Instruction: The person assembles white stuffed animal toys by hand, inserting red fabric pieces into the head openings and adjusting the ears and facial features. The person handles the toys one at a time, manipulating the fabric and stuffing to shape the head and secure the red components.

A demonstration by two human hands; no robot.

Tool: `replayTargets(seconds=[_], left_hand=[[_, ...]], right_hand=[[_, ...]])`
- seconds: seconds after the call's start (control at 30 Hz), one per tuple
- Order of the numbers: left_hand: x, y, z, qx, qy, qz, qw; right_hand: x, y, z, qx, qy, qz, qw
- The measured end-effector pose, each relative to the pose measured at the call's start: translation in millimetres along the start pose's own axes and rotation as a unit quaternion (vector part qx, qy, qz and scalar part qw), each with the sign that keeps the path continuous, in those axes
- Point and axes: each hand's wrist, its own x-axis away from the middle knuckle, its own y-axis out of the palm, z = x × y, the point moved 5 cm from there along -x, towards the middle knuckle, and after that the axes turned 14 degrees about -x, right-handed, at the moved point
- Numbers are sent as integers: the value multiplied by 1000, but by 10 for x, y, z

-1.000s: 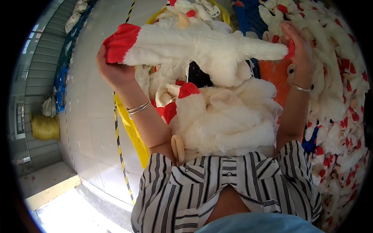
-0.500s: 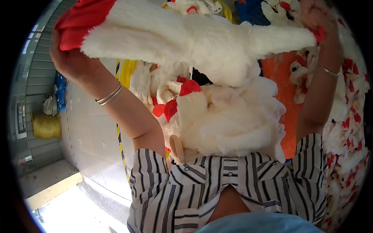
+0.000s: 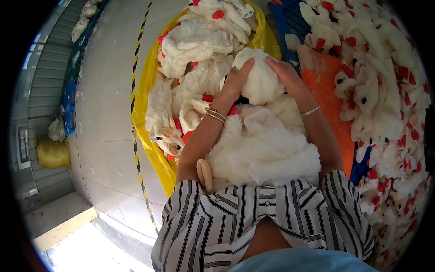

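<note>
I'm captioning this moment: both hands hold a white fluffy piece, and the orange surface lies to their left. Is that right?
The side is wrong: the orange surface lies to their right, as the head view shows. The left hand and right hand do both hold the white fluffy piece.

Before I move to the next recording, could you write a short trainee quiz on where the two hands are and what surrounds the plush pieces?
1. True or false: the left hand and right hand hold separate plush pieces.

2. Which colour is the flat panel to the right of the right hand?
A. Green
B. Orange
C. Purple

3. Fill in: the black-and-yellow tape on the floor lies to the ____ of the yellow sheeting.

Key:
1. False; both hands are on one white plush piece.
2. B.
3. Left.
</note>
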Motion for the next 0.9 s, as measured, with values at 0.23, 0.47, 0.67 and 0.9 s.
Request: replayTargets(seconds=[0.23, 0.47, 0.67, 0.9], left_hand=[[279, -747, 560, 128, 116, 239, 956], [582, -415, 683, 158, 127, -3, 979], [635, -116, 37, -66, 40, -25, 997], [609, -546, 224, 142, 23, 45, 989]], right_hand=[[318, -161, -666, -86, -201, 163, 962], [381, -81, -946, -172, -210, 29, 962], [584, -76, -108, 316, -8, -82, 945], [136, -709, -953, 3, -56, 68, 996]])
